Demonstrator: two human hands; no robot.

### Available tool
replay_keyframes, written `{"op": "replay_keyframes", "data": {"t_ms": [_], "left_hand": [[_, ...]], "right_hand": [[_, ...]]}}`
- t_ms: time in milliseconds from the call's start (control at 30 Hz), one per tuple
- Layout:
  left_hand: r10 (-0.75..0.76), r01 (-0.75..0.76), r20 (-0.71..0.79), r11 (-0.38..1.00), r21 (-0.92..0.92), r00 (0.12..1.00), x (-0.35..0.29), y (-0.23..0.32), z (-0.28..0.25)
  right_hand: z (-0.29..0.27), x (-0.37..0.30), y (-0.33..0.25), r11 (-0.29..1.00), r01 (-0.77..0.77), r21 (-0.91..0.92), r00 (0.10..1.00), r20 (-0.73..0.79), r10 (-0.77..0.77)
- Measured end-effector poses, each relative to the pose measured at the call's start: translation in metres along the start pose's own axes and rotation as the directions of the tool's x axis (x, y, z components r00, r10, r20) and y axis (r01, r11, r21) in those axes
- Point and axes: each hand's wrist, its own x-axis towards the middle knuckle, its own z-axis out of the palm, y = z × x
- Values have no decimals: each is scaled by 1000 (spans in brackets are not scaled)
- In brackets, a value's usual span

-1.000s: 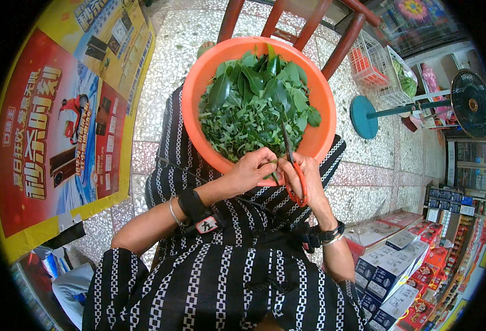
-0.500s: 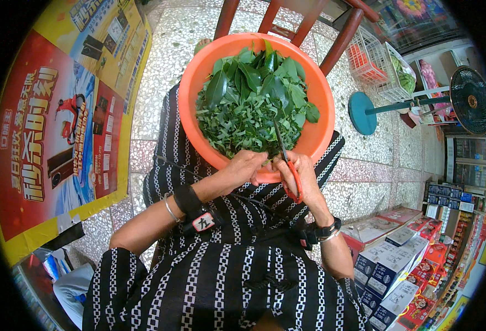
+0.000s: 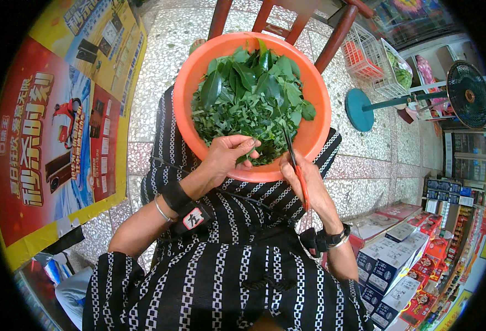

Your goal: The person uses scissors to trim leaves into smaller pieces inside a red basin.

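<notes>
An orange plastic basin (image 3: 321,110) rests on my lap, filled with green leaves. Whole broad leaves (image 3: 211,89) lie toward its far side, while finely cut strips of leaf (image 3: 218,118) cover the nearer part. My left hand (image 3: 226,157) is over the basin's near rim, thumb and fingers pinched on a bit of green leaf, mostly hidden by the fingers. To its right, my right hand (image 3: 312,185) grips red-handled scissors (image 3: 290,148). Their dark blades point away from me over the basin, and whether they are parted is hard to see.
A red wooden chair (image 3: 270,26) stands just beyond the basin. Along the left is a large printed poster board (image 3: 61,138). At right are a standing fan (image 3: 359,109), white plastic baskets (image 3: 362,52) and stacked boxes (image 3: 389,259).
My left hand has moved up and left, away from the scissors, over the basin's rim. My right hand has shifted slightly right and down with the scissors.
</notes>
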Motion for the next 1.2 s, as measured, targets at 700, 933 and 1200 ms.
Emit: {"op": "replay_keyframes", "data": {"t_ms": [700, 933, 1200], "left_hand": [[72, -65, -57, 992, 112, 996, -10, 0, 5], [142, -149, -86, 986, -78, 986, -8, -7, 9], [136, -136, -58, 991, -7, 989, -12, -2, 11]], "right_hand": [[-4, -10, -13, 989, -53, -137, 993, 98, 67], [5, -13, -4, 952, 115, -285, 991, 101, -90], [5, -7, -20, 939, 52, -341, 982, 187, 14]]}}
